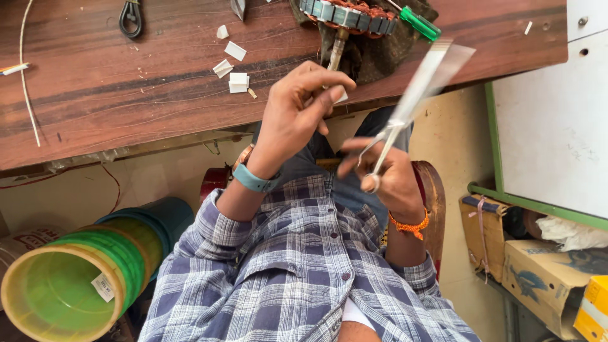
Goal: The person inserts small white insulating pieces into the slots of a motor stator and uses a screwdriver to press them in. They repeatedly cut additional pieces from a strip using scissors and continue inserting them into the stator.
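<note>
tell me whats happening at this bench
A person in a checked shirt sits at a wooden table. The right hand holds scissors against a long pale strip, blurred. The left hand pinches a small white piece at the table's edge. Cut white bits lie on the wood, near a copper-wound stator and a green-handled screwdriver.

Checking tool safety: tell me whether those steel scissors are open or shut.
Cannot tell: the steel scissors in the right hand are motion-blurred.
</note>
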Available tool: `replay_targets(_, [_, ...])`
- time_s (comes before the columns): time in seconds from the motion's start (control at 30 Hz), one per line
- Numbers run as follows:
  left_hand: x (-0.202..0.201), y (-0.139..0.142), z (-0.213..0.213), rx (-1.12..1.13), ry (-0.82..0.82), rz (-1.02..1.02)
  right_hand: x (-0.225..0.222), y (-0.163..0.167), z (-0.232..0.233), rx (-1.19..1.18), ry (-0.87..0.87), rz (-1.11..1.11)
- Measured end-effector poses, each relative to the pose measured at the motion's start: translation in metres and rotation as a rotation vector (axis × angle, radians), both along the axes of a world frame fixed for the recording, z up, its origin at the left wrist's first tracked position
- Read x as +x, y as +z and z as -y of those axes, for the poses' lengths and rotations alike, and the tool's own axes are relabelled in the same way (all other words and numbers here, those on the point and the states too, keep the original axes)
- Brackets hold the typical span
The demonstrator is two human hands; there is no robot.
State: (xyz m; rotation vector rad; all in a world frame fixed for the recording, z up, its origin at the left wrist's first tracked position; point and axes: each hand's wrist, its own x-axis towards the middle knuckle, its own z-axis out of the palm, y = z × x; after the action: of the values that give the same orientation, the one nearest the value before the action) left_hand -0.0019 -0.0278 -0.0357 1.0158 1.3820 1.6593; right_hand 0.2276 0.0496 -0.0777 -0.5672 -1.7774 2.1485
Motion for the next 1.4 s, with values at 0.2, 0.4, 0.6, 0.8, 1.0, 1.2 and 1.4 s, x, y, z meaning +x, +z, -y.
replay_targets(0.2, [0.017, 0.007, 0.024, -0.112, -0.032, 0.001, -0.028, 0.012, 0.009, -0.038, -0.377, -0.154])
replay_targets(0.4, [0.022, 0.008, 0.034, -0.040, -0.073, -0.346, -0.036, 0.015, 0.004, -0.019, -0.352, 0.072])
replay_targets(0.6, [0.038, -0.020, 0.035, -0.164, -0.083, 0.079, -0.023, 0.013, -0.002, -0.098, -0.239, 0.061])
replay_targets(0.8, [0.051, -0.042, 0.038, -0.118, -0.055, 0.264, -0.024, 0.008, 0.012, -0.042, -0.285, -0.020])
replay_targets(1.0, [0.043, -0.014, 0.041, -0.036, 0.104, -0.401, -0.034, 0.008, 0.018, -0.052, -0.346, -0.112])
replay_targets(1.2, [0.033, 0.001, 0.039, -0.012, 0.124, -0.477, -0.028, 0.003, 0.015, 0.075, -0.305, -0.011])
replay_targets(1.4, [0.009, -0.009, 0.039, -0.014, 0.132, -0.219, -0.022, -0.003, 0.016, -0.106, 0.027, 0.247])
